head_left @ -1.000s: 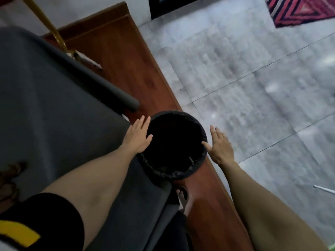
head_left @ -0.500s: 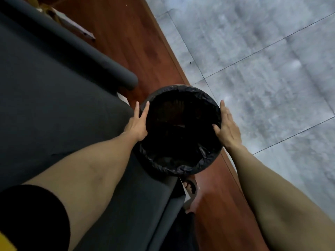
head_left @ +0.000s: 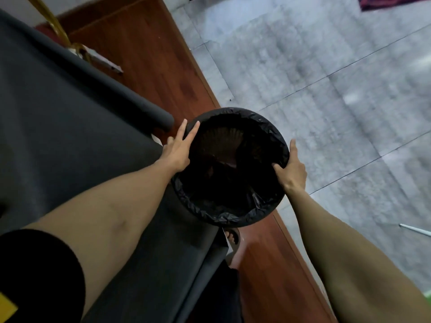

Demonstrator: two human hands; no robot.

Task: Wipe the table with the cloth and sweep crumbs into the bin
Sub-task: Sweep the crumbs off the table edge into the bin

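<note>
A round bin [head_left: 235, 219] lined with a black bag is held between both hands, above the red-brown wooden floor strip. My left hand [head_left: 179, 149] presses flat against its left rim with fingers spread. My right hand [head_left: 291, 169] grips the right rim, thumb hooked inside over the bag. The bin's inside is dark; a brownish ribbed wall shows near the top. No cloth or table is in view.
A dark grey sofa [head_left: 58, 127] fills the left, its rolled arm ending next to the bin. Grey floor tiles [head_left: 326, 78] spread to the right. A foot in a sandal [head_left: 233, 237] shows below the bin. A gold lamp stand [head_left: 53, 26] stands at the top left.
The bin has come up closer to the camera and looks larger. My right thumb has hooked over the rim; both hands stayed on its sides.
</note>
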